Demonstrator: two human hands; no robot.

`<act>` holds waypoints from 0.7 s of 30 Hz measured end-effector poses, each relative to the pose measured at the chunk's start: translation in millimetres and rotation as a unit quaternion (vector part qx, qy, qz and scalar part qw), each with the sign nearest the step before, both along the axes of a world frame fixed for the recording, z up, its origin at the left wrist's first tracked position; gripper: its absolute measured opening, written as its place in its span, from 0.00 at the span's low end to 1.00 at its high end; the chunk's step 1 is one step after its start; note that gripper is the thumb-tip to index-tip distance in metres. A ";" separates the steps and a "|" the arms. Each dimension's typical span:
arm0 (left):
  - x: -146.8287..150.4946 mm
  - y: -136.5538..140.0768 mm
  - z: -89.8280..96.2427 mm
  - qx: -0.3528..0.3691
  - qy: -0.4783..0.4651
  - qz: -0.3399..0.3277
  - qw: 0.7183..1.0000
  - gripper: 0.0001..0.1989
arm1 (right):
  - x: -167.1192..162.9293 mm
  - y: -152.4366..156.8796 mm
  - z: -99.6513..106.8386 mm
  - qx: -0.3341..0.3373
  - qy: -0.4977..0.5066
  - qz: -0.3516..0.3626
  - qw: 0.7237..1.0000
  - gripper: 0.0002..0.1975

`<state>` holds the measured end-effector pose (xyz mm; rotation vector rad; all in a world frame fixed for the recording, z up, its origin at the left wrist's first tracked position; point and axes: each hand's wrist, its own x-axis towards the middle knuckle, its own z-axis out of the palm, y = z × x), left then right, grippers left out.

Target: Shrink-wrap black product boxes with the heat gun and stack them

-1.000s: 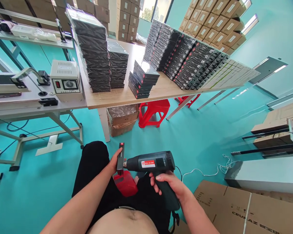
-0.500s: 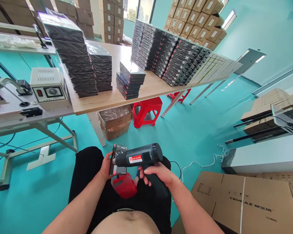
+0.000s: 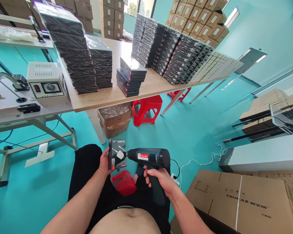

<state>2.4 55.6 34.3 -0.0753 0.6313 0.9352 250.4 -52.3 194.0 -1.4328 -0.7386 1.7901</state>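
My left hand [image 3: 104,161] grips a black product box [image 3: 117,155] by its left edge, above my lap. A white charger and cable are printed on the box's front. In my right hand [image 3: 158,178] is a black heat gun [image 3: 148,156] with a red and white label, the fingers wrapped round its handle. The nozzle points left and sits close to the right side of the box; whether it touches, I cannot tell. Between my legs, below the box, is a red plastic stool [image 3: 124,183], partly covered by my legs.
Ahead, a wooden-topped table [image 3: 100,103] bears several stacks of black boxes [image 3: 73,58] and a short pile [image 3: 130,78]. A control box [image 3: 47,84] stands on the left bench. A large carton [image 3: 234,195] lies at right; a white cable [image 3: 197,161] crosses the floor.
The heat gun has shifted right, so its nozzle no longer covers the box's front. My left hand has raised the box slightly and its printed face now shows more fully.
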 end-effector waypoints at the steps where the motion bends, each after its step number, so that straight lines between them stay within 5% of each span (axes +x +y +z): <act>1: -0.5 -0.1 -0.1 -0.002 -0.004 0.000 1.000 0.23 | 2.2 -2.8 -0.4 -0.004 0.005 -0.005 1.000 0.15; 6: -0.9 0.1 4.4 0.005 -0.031 -0.036 0.999 0.25 | 22.0 -15.1 -6.1 -0.045 0.081 0.094 0.991 0.17; 12: 4.7 -2.8 8.2 -0.032 -0.020 -0.139 0.990 0.23 | 16.2 6.7 -11.0 -0.012 0.066 -0.102 0.992 0.14; 15: 6.3 -2.6 6.8 -0.037 0.004 -0.162 0.986 0.21 | 1.7 14.7 3.0 0.004 0.075 -0.015 0.997 0.15; 19: 4.1 -0.7 5.9 -0.030 0.022 -0.089 0.995 0.21 | -4.6 4.8 16.6 -0.006 0.060 0.190 0.980 0.12; 21: 0.9 -1.0 6.8 -0.020 0.005 -0.046 0.999 0.22 | 0.4 -3.8 11.9 -0.015 0.046 0.195 0.980 0.12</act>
